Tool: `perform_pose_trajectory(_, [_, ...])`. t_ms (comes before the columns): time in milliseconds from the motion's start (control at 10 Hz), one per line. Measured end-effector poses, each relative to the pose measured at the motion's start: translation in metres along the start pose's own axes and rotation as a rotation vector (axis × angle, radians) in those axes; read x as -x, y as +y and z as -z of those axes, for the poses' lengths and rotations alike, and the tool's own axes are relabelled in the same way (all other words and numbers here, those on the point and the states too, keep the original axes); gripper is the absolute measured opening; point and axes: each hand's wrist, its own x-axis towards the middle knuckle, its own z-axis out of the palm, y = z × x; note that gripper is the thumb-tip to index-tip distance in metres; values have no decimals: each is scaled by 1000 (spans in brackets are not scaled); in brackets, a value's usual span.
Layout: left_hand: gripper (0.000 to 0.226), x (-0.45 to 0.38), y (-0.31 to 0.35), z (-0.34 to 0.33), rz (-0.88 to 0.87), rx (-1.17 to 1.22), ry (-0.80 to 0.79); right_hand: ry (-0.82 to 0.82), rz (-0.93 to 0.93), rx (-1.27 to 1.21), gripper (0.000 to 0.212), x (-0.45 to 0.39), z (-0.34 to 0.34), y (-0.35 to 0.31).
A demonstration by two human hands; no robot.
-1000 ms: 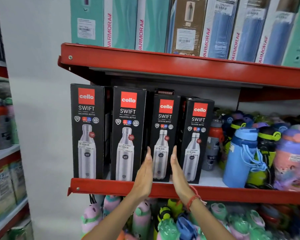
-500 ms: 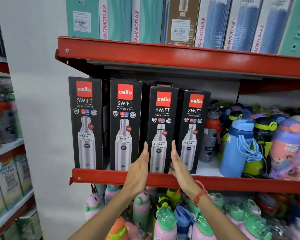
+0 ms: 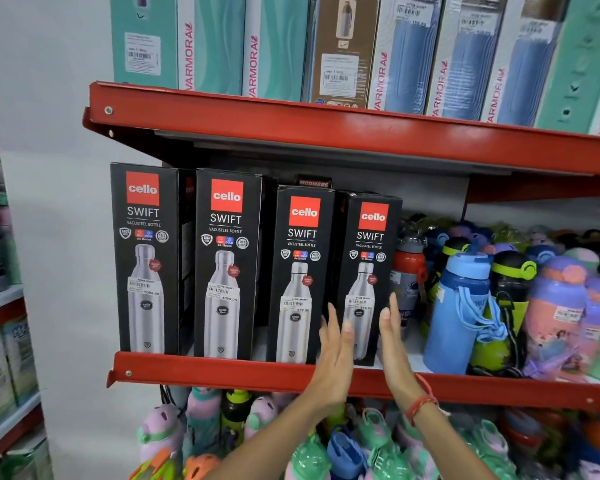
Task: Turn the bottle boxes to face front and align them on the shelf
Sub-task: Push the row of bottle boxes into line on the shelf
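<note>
Four black Cello Swift bottle boxes stand front-facing in a row on the red shelf [image 3: 222,372]: the first box [image 3: 144,258], the second box [image 3: 227,265], the third box [image 3: 300,271] and the shorter fourth box [image 3: 369,244]. My left hand [image 3: 336,344] is held flat at the lower left edge of the fourth box, in front of the gap to the third. With a red thread on its wrist, my right hand [image 3: 392,337] is flat at that box's lower right edge. The palms face each other, fingers straight. I cannot tell whether they press the box.
Loose colourful bottles crowd the shelf right of the boxes, a blue bottle [image 3: 458,306] nearest. The upper red shelf [image 3: 291,123] hangs close above the box tops and carries tall teal and blue boxes [image 3: 274,46]. More kids' bottles [image 3: 257,427] fill the level below. A white wall is at left.
Both hands have shifted right, from flanking the third box to flanking the fourth. The third box now stands nearer the shelf's front edge.
</note>
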Motion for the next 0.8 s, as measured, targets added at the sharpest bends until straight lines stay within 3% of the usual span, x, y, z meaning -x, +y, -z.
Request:
perform_pose_trajectory(100, [84,-10,-1,4,30,58,-21,-74,-46,-20,91,-1,4,-2])
perform_pose_trajectory(200, [100,-8,-5,9,56,53,-3,-120,-67,-17,97,3,8,-2])
perform_pose_trajectory(400, [104,6,-6,15,58,78,1,-175,-84,-41,61,18,15,-3])
perform_pose_trajectory(500, [102,13,-2,18,59,67,-22,-177,-83,-20,67,24,15,-9])
perform_pose_trajectory(600, [104,19,7,26,78,25,-56,-136,-76,12,80,30,11,-21])
perform_pose_trajectory(700, [105,27,16,36,23,7,-76,32,60,93,65,32,4,-39])
perform_pose_trajectory(800, [87,31,56,65,-233,-32,103,191,318,181,61,24,-6,-90])
